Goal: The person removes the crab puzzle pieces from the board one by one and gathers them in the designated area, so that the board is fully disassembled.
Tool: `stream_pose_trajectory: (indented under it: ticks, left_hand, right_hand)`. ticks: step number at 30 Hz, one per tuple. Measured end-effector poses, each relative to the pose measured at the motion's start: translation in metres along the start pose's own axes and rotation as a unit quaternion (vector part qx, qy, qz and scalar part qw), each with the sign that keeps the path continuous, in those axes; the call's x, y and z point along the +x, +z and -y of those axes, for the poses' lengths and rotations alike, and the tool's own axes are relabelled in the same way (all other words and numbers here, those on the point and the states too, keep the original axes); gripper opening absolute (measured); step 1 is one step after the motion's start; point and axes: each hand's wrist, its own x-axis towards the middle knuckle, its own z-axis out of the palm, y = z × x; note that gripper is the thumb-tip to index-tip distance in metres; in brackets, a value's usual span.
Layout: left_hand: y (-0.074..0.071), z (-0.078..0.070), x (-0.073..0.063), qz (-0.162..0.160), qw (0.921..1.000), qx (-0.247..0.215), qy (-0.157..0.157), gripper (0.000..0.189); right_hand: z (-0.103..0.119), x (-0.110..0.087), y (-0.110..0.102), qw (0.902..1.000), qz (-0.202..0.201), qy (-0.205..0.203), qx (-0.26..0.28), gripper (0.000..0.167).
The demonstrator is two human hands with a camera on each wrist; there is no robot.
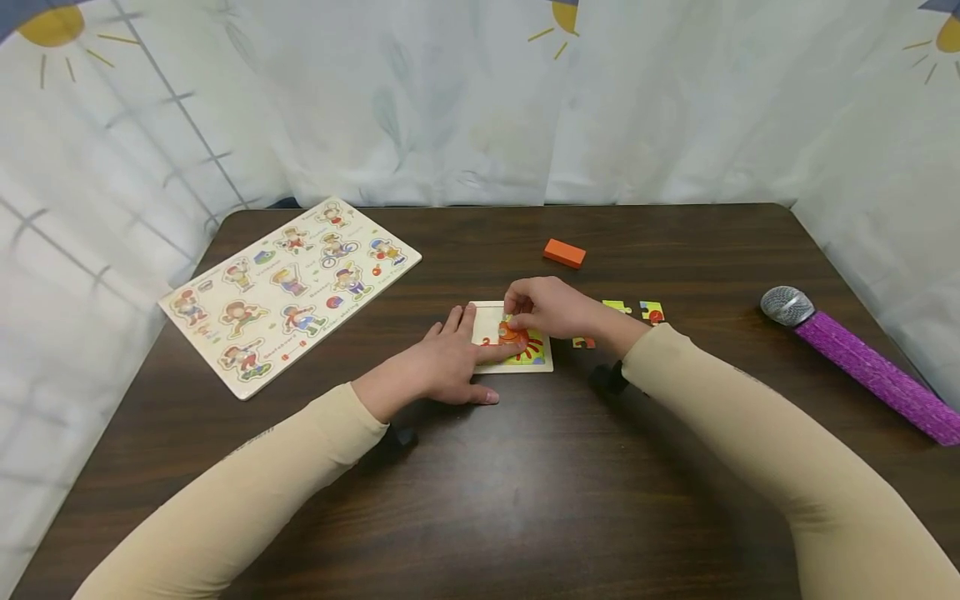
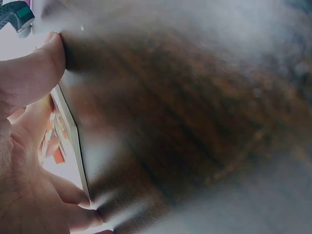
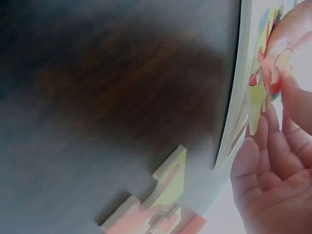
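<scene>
A small wooden jigsaw tray (image 1: 487, 317) lies mid-table, its right part filled with yellow-green and red pieces. The left hand (image 1: 442, 360) is spread flat at its left edge, index finger reaching across the pieces and thumb on the tabletop. Over the tray, the right hand (image 1: 553, 307) pinches an orange-red jigsaw piece (image 1: 509, 335) between thumb and fingers; its own fingers partly cover it. In the right wrist view the piece (image 3: 276, 85) shows by the thumb. Loose jigsaw pieces (image 1: 652, 312) lie right of the tray, partly behind the right wrist.
A large board of cartoon sports figures (image 1: 288, 296) lies at the back left. An orange block (image 1: 565, 253) sits behind the tray. To the right is a microphone with a glittery purple handle (image 1: 862, 362). White curtains (image 1: 465, 100) hang behind the dark table (image 1: 480, 517).
</scene>
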Motion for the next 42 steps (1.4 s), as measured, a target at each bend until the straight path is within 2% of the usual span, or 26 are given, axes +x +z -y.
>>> stream_pose_trajectory:
  ticks: [8, 15, 19, 26, 31, 37, 42]
  left_hand:
    - [-0.001, -0.002, 0.003, 0.007, 1.0000, 0.002, -0.003, 0.080]
    - [-0.006, -0.009, 0.008, 0.029, 0.9992, 0.017, -0.020, 0.083]
    - [-0.007, -0.011, 0.009, 0.035, 0.9988, 0.026, -0.020, 0.083]
    - [-0.006, -0.011, 0.007, 0.024, 0.9990, 0.034, -0.014, 0.083]
    - [-0.005, -0.012, 0.007, 0.023, 0.9992, 0.025, -0.020, 0.080]
    - [-0.005, -0.013, 0.007, 0.023, 0.9992, 0.017, -0.027, 0.080]
    - [-0.004, -0.011, 0.005, 0.019, 0.9994, 0.015, -0.027, 0.080]
  right_hand:
    - [-0.003, 0.005, 0.002, 1.0000, 0.007, 0.002, 0.002, 0.010]
    - [-0.003, 0.006, 0.004, 1.0000, 0.008, 0.005, 0.000, 0.010]
    - [-0.002, 0.005, 0.002, 0.9998, 0.004, 0.007, 0.018, 0.011]
    - [-0.002, -0.004, -0.006, 0.9978, -0.012, -0.012, 0.064, 0.013]
    - [-0.013, -0.022, -0.017, 0.9949, -0.047, 0.006, 0.089, 0.013]
    - [-0.041, -0.057, -0.033, 0.9931, -0.088, 0.050, 0.060, 0.016]
    - [-0.064, -0.086, -0.042, 0.9890, -0.103, 0.097, 0.044, 0.023]
